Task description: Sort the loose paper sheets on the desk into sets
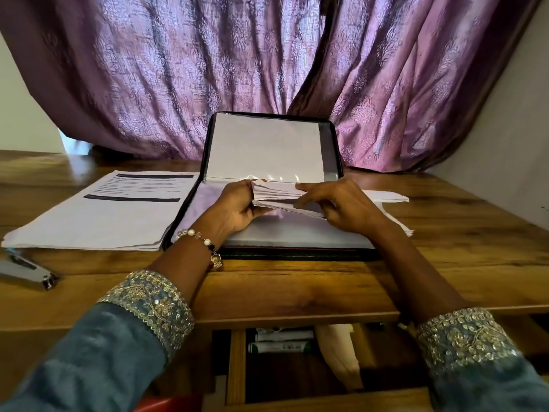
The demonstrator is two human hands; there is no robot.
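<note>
A thick bundle of white paper sheets (276, 195) is held above an open black zip folder (269, 144) in the middle of the desk. My left hand (234, 208) grips the bundle's left end, thumb on top and fingers underneath. My right hand (337, 205) holds its right side, with fingers slipped between the sheets so the bundle is split into an upper and a lower part. A stack of printed sheets (101, 214) with dark header bars lies left of the folder. More white sheets (389, 197) lie right of the folder, partly hidden by my right hand.
A grey stapler (28, 272) lies at the desk's left front. Purple curtains (208, 69) hang behind the wooden desk (297, 289). A shelf below the desk edge holds boxes (282, 341) and a pale cloth.
</note>
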